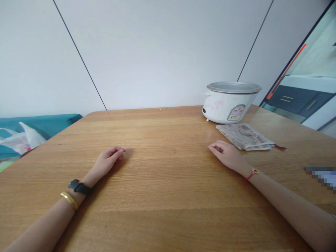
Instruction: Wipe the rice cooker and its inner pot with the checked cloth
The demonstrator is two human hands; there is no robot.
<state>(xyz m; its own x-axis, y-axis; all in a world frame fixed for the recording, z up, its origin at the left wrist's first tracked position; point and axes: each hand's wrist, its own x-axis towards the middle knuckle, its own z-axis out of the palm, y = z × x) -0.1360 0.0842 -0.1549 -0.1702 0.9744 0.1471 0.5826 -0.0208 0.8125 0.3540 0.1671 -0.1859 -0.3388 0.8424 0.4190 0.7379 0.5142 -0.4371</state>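
My left hand (109,160) rests on its side on the wooden table (157,185), fingers curled in and thumb against them, with nothing seen in it. A dark watch and a gold bangle circle that wrist. On the right, my right hand (227,154) lies in a similar loosely closed pose, also with nothing visible in it. Just beyond it is a folded checked cloth (244,135), the thing nearest to that hand. Behind the cloth stands a white rice cooker (223,105), its lid off and its grey rim showing; its inside is mostly hidden.
A pale panelled wall (157,52) rises behind the table's far edge. Past the left edge, a white plastic bag (28,138) lies on a teal seat (60,122). A pixelated flat object (324,176) is at the far right. Dark cabinets (296,99) show through an opening.
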